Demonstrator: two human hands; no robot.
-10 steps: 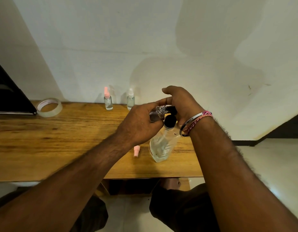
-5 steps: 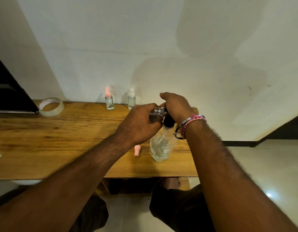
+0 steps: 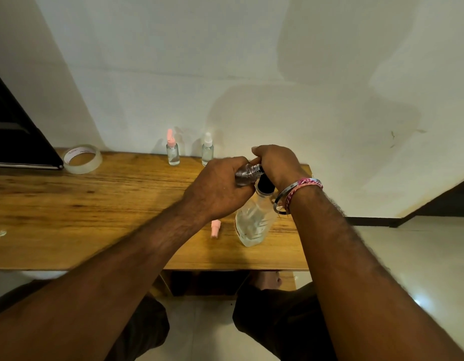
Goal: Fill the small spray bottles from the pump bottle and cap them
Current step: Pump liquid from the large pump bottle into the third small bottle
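Note:
A clear pump bottle (image 3: 253, 225) with a black collar stands on the wooden table (image 3: 95, 209) near its right front. My right hand (image 3: 277, 165) covers and presses its pump head. My left hand (image 3: 218, 191) holds a small clear spray bottle (image 3: 245, 174) tilted with its open neck against the pump spout. A loose pink spray cap (image 3: 215, 228) lies on the table just left of the pump bottle. Two capped small bottles stand by the wall: one with a pink cap (image 3: 172, 151), one with a white cap (image 3: 207, 149).
A roll of clear tape (image 3: 82, 158) lies at the back left beside a dark flat object (image 3: 17, 142). The table's right edge is just past the pump bottle. My knees show below the front edge.
My right hand has come down onto the pump head, from raised above it to pressed low. The left hand has kept the small bottle at the spout.

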